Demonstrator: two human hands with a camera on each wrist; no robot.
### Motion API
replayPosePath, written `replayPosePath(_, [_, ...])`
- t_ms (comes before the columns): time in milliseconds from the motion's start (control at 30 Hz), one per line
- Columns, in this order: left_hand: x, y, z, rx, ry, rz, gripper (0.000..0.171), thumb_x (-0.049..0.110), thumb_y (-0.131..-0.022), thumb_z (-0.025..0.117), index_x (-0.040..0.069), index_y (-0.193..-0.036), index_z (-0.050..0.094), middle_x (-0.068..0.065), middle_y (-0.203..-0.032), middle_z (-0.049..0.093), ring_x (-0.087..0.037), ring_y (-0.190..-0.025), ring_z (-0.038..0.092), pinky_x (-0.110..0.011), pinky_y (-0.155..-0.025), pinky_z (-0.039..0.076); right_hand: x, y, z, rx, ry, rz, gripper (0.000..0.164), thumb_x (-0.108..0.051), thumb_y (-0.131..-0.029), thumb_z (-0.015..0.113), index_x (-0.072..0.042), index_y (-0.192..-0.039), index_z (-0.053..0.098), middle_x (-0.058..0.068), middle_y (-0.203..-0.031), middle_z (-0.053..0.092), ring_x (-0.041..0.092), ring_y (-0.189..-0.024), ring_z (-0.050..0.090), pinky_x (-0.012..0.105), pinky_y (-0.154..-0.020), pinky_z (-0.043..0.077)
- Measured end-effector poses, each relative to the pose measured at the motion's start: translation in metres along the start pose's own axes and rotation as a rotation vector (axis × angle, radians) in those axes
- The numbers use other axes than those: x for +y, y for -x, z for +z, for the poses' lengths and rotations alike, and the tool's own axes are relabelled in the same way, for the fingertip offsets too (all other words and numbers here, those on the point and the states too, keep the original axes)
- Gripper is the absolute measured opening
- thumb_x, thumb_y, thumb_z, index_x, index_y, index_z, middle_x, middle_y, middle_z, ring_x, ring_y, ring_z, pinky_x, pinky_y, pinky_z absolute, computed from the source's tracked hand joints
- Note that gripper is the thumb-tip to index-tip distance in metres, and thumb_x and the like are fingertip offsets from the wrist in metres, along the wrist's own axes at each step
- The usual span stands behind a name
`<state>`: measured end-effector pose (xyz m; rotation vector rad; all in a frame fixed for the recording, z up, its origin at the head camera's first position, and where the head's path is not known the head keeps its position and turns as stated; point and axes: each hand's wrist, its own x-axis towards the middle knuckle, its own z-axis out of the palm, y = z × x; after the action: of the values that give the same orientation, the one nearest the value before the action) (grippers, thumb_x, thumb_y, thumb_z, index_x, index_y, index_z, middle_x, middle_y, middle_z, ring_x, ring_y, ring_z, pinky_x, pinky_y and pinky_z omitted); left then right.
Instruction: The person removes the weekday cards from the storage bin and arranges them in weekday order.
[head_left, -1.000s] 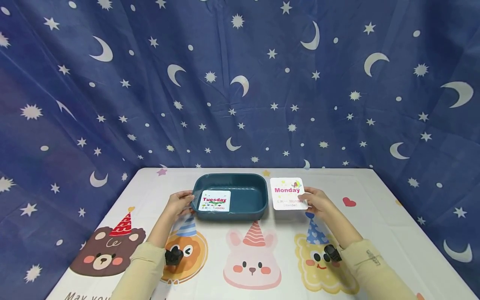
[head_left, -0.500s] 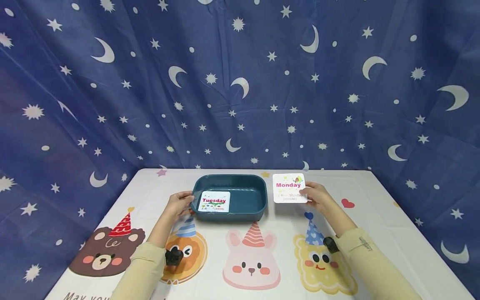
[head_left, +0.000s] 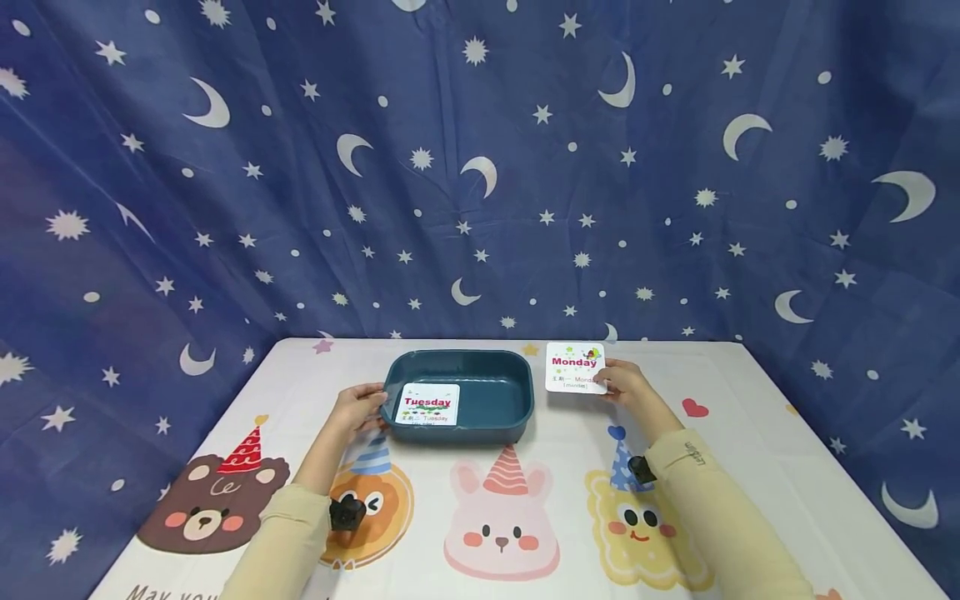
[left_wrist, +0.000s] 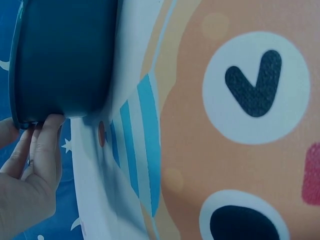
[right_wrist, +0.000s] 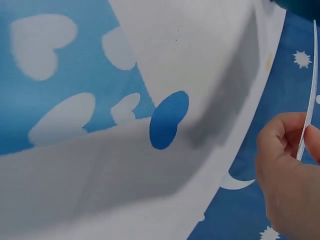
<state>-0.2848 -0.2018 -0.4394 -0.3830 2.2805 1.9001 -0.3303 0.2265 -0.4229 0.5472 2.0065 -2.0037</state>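
A dark teal tray with raised walls stands toward the back of the table. My left hand grips its left end; in the left wrist view the thumb lies at the rim and the fingers reach under it. Inside the tray, at the left, lies a white card printed "Tuesday". To the right of the tray, my right hand pinches the right edge of a white card printed "Monday". The right wrist view shows that card edge-on between thumb and fingers, held above the table.
A white cloth printed with party-hat animals covers the table. Behind its far edge hangs a dark blue curtain with moons and stars. A small black device sits at the left wrist and another at the right.
The right hand has carried the "Monday" card away toward the table's far edge, and the card appears smaller. The left hand, the tray and the "Tuesday" card look unmoved.
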Motion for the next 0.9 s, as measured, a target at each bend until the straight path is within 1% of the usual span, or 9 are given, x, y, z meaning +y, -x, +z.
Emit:
replayPosePath(167, [-0.004,0.002,0.003,-0.012,0.009,0.004,0.04,0.007,-0.096,0.051,-0.007,-0.133,0.044,-0.016,-0.11,0.056,-0.013,-0.081,0.062,-0.028,-0.074,0.059,0.011,-0.015,-0.006,0.011,0.054,-0.023,0.064,0.009,-0.085,0.049,0.004,-0.145,0.027,0.014,-0.114,0.052,0.015,-0.083,0.054,0.026,-0.069,0.052])
replayPosePath(200, [-0.005,0.003,0.003,-0.013,0.009,0.003,0.04,0.008,-0.096,0.051,-0.008,-0.133,0.044,-0.015,-0.108,0.056,-0.012,-0.08,0.062,-0.028,-0.074,0.059,0.017,-0.026,-0.012,-0.012,0.038,-0.038,0.062,0.009,-0.081,0.057,-0.001,-0.14,0.04,0.012,-0.109,0.056,0.014,-0.08,0.056,0.026,-0.068,0.052])
replayPosePath(267, [-0.005,0.003,0.003,-0.006,0.011,0.0,0.04,0.008,-0.096,0.051,-0.007,-0.133,0.045,-0.014,-0.107,0.056,-0.011,-0.079,0.061,-0.027,-0.072,0.059,0.02,-0.035,-0.012,0.001,0.065,-0.033,0.062,0.009,-0.081,0.058,-0.002,-0.14,0.042,0.017,-0.116,0.056,0.017,-0.086,0.056,0.031,-0.076,0.052])
replayPosePath(367, [-0.003,0.003,0.001,0.002,0.006,-0.006,0.04,0.008,-0.096,0.05,-0.007,-0.133,0.044,-0.017,-0.111,0.056,-0.011,-0.08,0.061,-0.026,-0.071,0.059,0.048,-0.108,-0.029,-0.037,0.021,-0.032,0.052,0.008,-0.073,0.066,-0.013,-0.12,0.062,0.014,-0.106,0.064,0.02,-0.085,0.06,0.035,-0.074,0.054])
replayPosePath(500, [0.0,0.002,-0.001,0.007,-0.008,-0.012,0.041,0.009,-0.097,0.051,-0.006,-0.134,0.044,-0.021,-0.119,0.054,-0.017,-0.089,0.062,-0.027,-0.074,0.059,0.083,-0.205,-0.047,-0.042,-0.013,-0.014,0.043,0.009,-0.07,0.067,-0.016,-0.106,0.067,0.01,-0.093,0.066,0.023,-0.081,0.063,0.037,-0.069,0.057])
replayPosePath(633, [0.001,0.002,0.0,0.021,-0.018,-0.018,0.04,0.01,-0.097,0.05,-0.005,-0.134,0.045,-0.022,-0.123,0.053,-0.022,-0.097,0.062,-0.027,-0.075,0.059,0.097,-0.237,-0.047,-0.053,-0.001,-0.025,0.049,0.009,-0.07,0.066,-0.014,-0.113,0.065,0.012,-0.094,0.065,0.025,-0.08,0.063,0.038,-0.067,0.056])
replayPosePath(733, [0.001,0.001,0.001,0.021,-0.014,-0.021,0.041,0.009,-0.097,0.05,-0.005,-0.135,0.045,-0.022,-0.123,0.053,-0.022,-0.098,0.061,-0.028,-0.075,0.059,0.102,-0.241,-0.042,-0.051,-0.002,-0.05,0.047,0.01,-0.065,0.067,-0.011,-0.107,0.067,0.011,-0.086,0.066,0.024,-0.072,0.064,0.037,-0.061,0.056])
replayPosePath(767, [0.001,0.001,0.001,0.023,-0.01,-0.021,0.04,0.009,-0.097,0.05,-0.005,-0.134,0.045,-0.021,-0.122,0.053,-0.022,-0.097,0.061,-0.028,-0.075,0.059,0.1,-0.233,-0.037,-0.019,0.027,-0.075,0.046,0.01,-0.064,0.067,-0.007,-0.107,0.067,0.011,-0.085,0.066,0.023,-0.069,0.064,0.035,-0.058,0.056])
replayPosePath(900, [0.0,0.0,0.001,0.029,-0.005,-0.019,0.04,0.008,-0.096,0.05,-0.005,-0.134,0.045,-0.021,-0.121,0.054,-0.019,-0.092,0.062,-0.028,-0.074,0.059,0.07,-0.151,-0.005,0.177,0.36,-0.155,0.044,0.003,-0.068,0.069,0.005,-0.112,0.063,0.021,-0.096,0.066,0.027,-0.077,0.063,0.036,-0.059,0.057])
